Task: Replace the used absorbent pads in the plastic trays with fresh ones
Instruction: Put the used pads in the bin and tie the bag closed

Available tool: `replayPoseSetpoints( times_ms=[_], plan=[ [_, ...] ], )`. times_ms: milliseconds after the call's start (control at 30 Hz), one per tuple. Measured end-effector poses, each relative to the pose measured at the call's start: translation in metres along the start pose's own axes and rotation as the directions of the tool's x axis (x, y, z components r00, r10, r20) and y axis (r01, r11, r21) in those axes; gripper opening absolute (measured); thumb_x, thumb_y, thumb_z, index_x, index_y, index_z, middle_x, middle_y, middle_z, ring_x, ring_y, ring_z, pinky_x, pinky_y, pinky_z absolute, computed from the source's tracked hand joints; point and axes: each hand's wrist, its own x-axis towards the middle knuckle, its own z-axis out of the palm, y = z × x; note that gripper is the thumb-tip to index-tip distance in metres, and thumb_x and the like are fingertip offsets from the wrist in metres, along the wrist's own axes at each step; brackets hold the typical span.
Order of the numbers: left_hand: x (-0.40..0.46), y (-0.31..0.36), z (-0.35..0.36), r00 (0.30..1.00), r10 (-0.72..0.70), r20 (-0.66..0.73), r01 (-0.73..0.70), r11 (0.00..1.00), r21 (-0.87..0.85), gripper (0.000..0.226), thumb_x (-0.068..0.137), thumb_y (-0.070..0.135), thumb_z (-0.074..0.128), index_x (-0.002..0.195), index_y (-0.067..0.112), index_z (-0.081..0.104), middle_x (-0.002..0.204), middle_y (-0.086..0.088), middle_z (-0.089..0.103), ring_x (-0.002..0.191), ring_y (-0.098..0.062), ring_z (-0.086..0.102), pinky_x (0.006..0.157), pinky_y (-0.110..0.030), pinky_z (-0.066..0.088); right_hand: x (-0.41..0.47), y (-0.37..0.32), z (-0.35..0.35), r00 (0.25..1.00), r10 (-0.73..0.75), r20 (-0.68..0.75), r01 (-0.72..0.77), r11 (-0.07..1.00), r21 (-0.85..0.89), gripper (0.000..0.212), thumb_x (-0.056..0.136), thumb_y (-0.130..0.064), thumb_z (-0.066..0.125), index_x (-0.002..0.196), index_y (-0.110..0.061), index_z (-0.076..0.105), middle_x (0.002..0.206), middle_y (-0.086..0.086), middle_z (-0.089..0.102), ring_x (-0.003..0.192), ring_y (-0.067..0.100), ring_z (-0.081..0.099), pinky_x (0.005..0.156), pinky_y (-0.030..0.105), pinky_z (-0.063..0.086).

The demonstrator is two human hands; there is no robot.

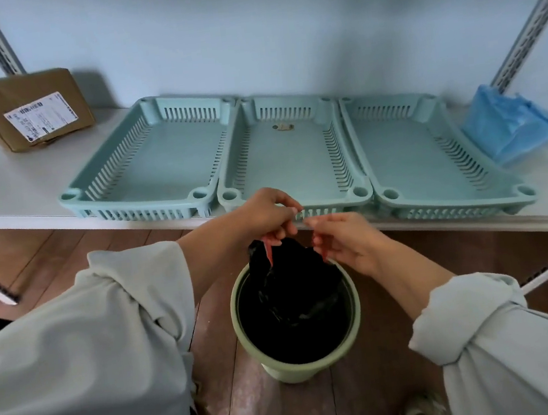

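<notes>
I am pinching the black bag's [289, 284] red drawstrings with my left hand [266, 213] and right hand [342, 237], over the green bin [301, 359] below the surface's [5, 192] front edge.

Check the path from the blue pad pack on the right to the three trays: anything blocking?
Nothing visible. The blue pad pack sits right of the trays, all three bare inside. Both hands are busy below the shelf, pinching the black bag's red drawstrings.

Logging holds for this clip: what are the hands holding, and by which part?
Both hands pinch the red drawstring at the top of the black bin bag, which sits in the green bin: left hand and right hand.
</notes>
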Motion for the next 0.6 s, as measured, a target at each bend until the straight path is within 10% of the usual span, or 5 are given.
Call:
replayPoseSetpoints(
  times_ms=[233, 400, 600],
  plan=[
    [-0.008, 0.001, -0.004, 0.991, -0.063, 0.118, 0.055, 0.996, 0.064, 0.033, 0.091, 0.001, 0.052, 0.121, 0.016, 0.056, 0.093, -0.008, 0.067, 0.063, -0.008, 0.059, 0.054, -0.017, 0.05, -0.019, -0.041, 0.018, 0.989, -0.142, 0.03, 0.132, 0.963, 0.236, 0.013, 0.091, -0.002, 0.057, 0.095, -0.011, 0.066, 0.07, 0.004, 0.063, 0.067, 0.013, 0.063, 0.073, 0.028, 0.055],
    [-0.012, 0.013, -0.01, 0.994, 0.022, 0.11, -0.024, 1.0, 0.019, 0.026, 0.089, 0.008, 0.061, 0.114, 0.013, 0.059, 0.072, -0.002, 0.064, 0.05, -0.006, 0.049, 0.045, -0.018, 0.039, -0.032, -0.068, 0.027, 0.947, -0.316, 0.064, 0.253, 0.852, 0.459, 0.015, 0.09, 0.0, 0.055, 0.09, -0.011, 0.065, 0.068, 0.003, 0.064, 0.064, 0.012, 0.065, 0.075, 0.028, 0.056],
    [-0.015, 0.044, -0.028, 0.992, 0.088, 0.088, -0.088, 0.996, -0.008, 0.022, 0.089, 0.001, 0.053, 0.078, 0.017, 0.062, 0.069, 0.001, 0.064, 0.045, -0.003, 0.046, 0.045, -0.017, 0.034, -0.036, -0.076, 0.026, 0.925, -0.37, 0.089, 0.338, 0.907, 0.252, 0.016, 0.088, 0.004, 0.057, 0.093, -0.01, 0.065, 0.068, 0.004, 0.067, 0.067, 0.014, 0.068, 0.074, 0.026, 0.058]
  ],
)
